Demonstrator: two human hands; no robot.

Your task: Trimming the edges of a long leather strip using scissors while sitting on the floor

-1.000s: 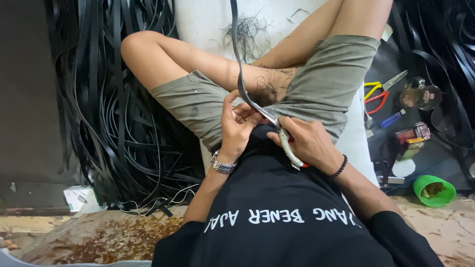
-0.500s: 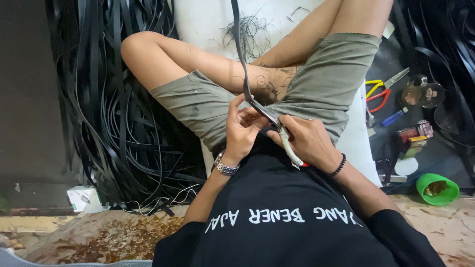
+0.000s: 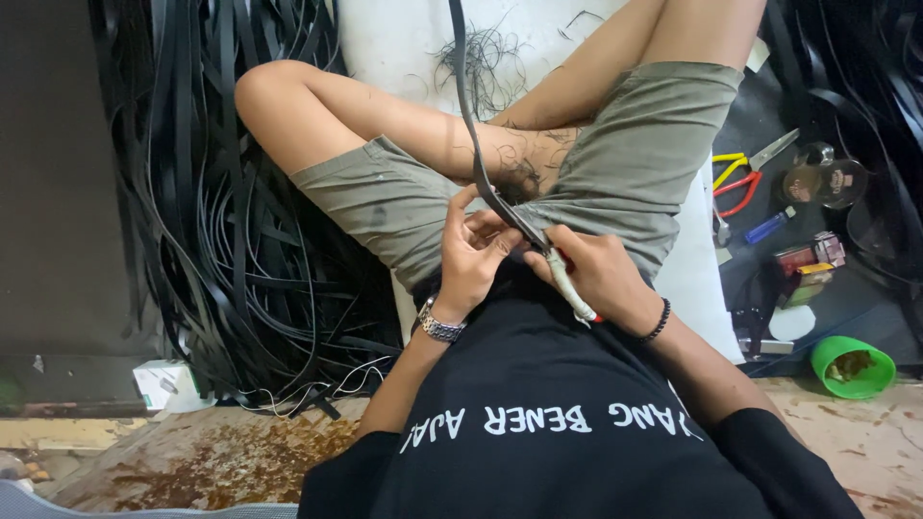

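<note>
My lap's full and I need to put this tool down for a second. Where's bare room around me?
Bare patches: the white mat beyond your left knee, beside the loose black strands, and the brown floor near the small white box. Crowded: the black strip pile on one side; scissors, lighter and green cup on the other.

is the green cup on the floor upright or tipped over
Upright: the green cup stands on the floor with its round open mouth facing up, brownish bits showing inside.
</note>
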